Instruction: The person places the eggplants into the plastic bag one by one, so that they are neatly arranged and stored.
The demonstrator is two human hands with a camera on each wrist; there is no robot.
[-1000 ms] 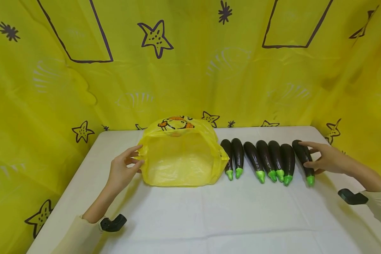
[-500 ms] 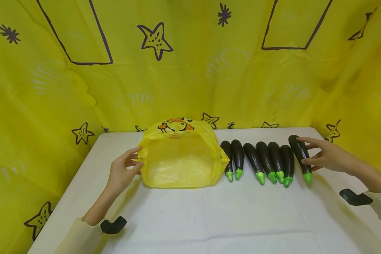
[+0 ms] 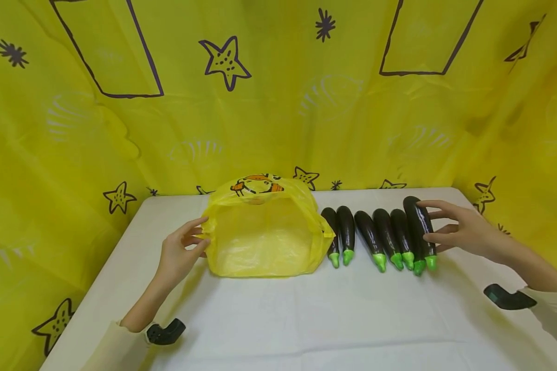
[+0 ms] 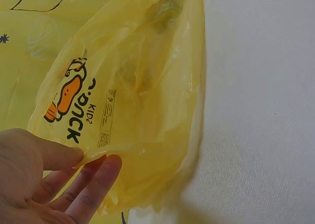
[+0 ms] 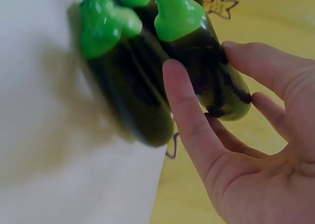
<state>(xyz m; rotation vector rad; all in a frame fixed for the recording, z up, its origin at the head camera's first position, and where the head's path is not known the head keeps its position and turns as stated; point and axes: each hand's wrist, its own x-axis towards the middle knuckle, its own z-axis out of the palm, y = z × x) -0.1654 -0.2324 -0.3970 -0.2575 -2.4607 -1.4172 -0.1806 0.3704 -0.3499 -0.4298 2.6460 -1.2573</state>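
Observation:
My left hand (image 3: 181,248) pinches the left edge of a thin yellow plastic bag (image 3: 264,238), whose wide mouth faces me. In the left wrist view the bag (image 4: 152,115) shows a printed duck and lettering, with its edge between thumb and fingers. On the right, my right hand (image 3: 469,232) grips a dark eggplant (image 3: 420,224) with a green stem end, between thumb and fingers. It overlaps the rightmost eggplant of the row in the head view. The right wrist view shows the held eggplant (image 5: 211,71) beside another eggplant (image 5: 120,81).
Several eggplants (image 3: 385,232) lie in a row right of the bag, stems toward me; the leftmost is partly hidden by the bag. A white cloth (image 3: 306,319) covers the table. A yellow patterned curtain (image 3: 269,118) hangs behind it.
The right hand has lifted the rightmost eggplant and carried it left, over the end of the row. The left hand keeps its hold on the bag.

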